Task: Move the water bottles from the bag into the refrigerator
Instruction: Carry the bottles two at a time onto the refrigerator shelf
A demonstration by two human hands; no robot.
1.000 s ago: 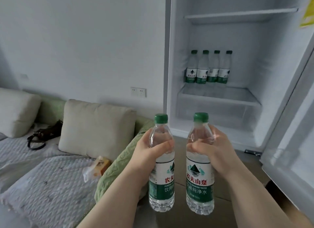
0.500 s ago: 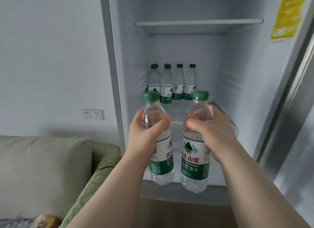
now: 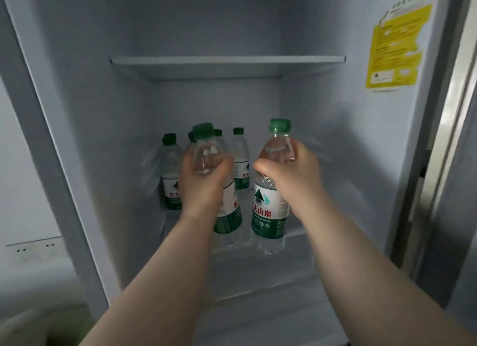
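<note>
We have a water bottle in each hand, both inside the open fridge (image 3: 387, 165) now. Our left hand (image 3: 201, 183) is wrapped tight round the top part of the left bottle (image 3: 227, 211), just under its green cap, w/ the fingers closed all the way round. Our right hand (image 3: 291, 175) holds the right bottle (image 3: 269, 216) the same way, thumb in front, fingers (image 3: 296, 154) curled behind the neck. Both bottles stand nearly straight up, the left one tipped a bit. Their bottoms are low, near the front of the shelf (image 3: 296, 242), but we can't tell if they touch it yet. Behind them a row of bottles (image 3: 241, 160) already stands at the back, on the left side. The shelf above (image 3: 227, 62) has nothing on it. The bottles look full, so we think they are kinda heavy for their size. The plastic is thin & clear, so it may squish if we squeeze hard, and it could be slippy. The neck is a good spot to hold, bc the cap stops the hand sliding up. Next we think we set them down in front of the row, w/o knocking the back ones over.
</note>
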